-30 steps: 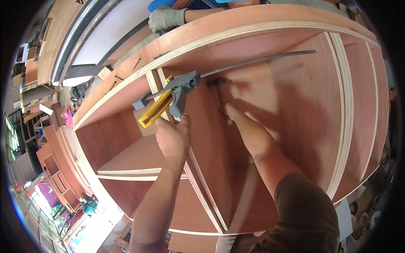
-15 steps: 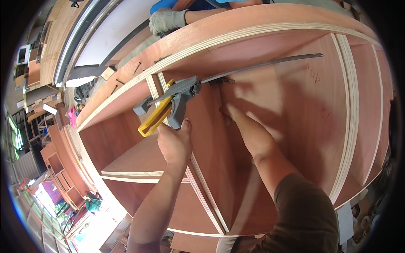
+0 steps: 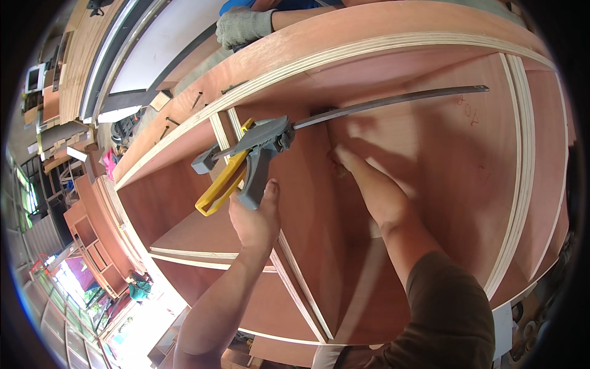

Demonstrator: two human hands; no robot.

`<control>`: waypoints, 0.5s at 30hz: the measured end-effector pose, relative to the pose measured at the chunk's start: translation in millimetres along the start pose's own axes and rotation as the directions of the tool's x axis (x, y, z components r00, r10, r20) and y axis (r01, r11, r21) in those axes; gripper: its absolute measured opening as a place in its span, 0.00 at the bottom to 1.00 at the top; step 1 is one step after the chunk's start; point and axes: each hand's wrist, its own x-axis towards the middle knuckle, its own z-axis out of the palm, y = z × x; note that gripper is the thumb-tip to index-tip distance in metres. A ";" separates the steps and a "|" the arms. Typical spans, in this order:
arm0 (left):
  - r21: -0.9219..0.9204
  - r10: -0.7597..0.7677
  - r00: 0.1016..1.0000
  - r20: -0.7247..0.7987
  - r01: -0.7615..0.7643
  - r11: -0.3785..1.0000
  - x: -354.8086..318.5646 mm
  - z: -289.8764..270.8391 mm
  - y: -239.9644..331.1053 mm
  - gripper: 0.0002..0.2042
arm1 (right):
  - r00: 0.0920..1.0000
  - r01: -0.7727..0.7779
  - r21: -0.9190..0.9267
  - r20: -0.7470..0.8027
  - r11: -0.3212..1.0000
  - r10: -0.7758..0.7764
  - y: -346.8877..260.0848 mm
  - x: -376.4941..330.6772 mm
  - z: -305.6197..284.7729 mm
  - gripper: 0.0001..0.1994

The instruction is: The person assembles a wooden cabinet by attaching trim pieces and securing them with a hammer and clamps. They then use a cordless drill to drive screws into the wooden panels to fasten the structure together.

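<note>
My left hand (image 3: pixel 255 218) is closed round the grey handle of a bar clamp (image 3: pixel 264 136) with a yellow lever, its thumb up along the grip. The clamp hangs over a wooden cabinet frame (image 3: pixel 304 280), above a plywood-edged divider. Its long steel bar (image 3: pixel 393 101) points right across the open compartment. Deep inside that compartment is my right hand (image 3: pixel 344 158), low by the divider's inner face. Shadow covers its fingers, so their grip and any contact cannot be made out. A small dark piece (image 3: pixel 321 112) sits in the compartment's far corner, partly behind the bar.
Several loose screws (image 3: pixel 196 99) lie on the cabinet's far outer panel. Beyond it shows another person's gloved hand (image 3: pixel 244 27). More dividers (image 3: pixel 516 178) stand at the right. Stacked boards (image 3: pixel 101 52) and other cabinet parts (image 3: pixel 98 237) fill the workshop at the left.
The clamp's handle end has come down slightly toward me in my left hand, and its bar tip lies a little farther right. My right hand stays inside the compartment. The view has shifted slightly.
</note>
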 end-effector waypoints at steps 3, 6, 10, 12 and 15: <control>0.064 -0.003 1.000 0.027 0.001 0.998 0.0 -0.2 -6.1 0.22 | 1.000 -0.007 -0.006 0.001 1.000 0.007 0.2 1.0 0.9 0.08; 0.049 -0.068 0.996 0.054 0.065 0.997 3.5 -1.1 -9.8 0.21 | 1.000 -0.009 -0.022 0.010 1.000 0.009 -0.4 1.5 4.4 0.08; -0.017 0.042 0.999 0.005 -0.042 0.999 2.3 0.9 -7.5 0.19 | 1.000 -0.008 -0.037 0.009 0.999 0.008 -0.7 5.4 6.9 0.08; -0.053 0.062 0.998 0.005 -0.061 0.997 4.0 2.8 -12.1 0.18 | 1.000 -0.004 -0.038 0.011 0.999 0.005 0.1 5.9 8.5 0.08; -0.052 0.051 0.999 0.009 -0.051 0.997 3.3 3.8 -9.0 0.16 | 1.000 -0.005 -0.041 0.011 0.999 0.005 1.7 5.1 6.3 0.08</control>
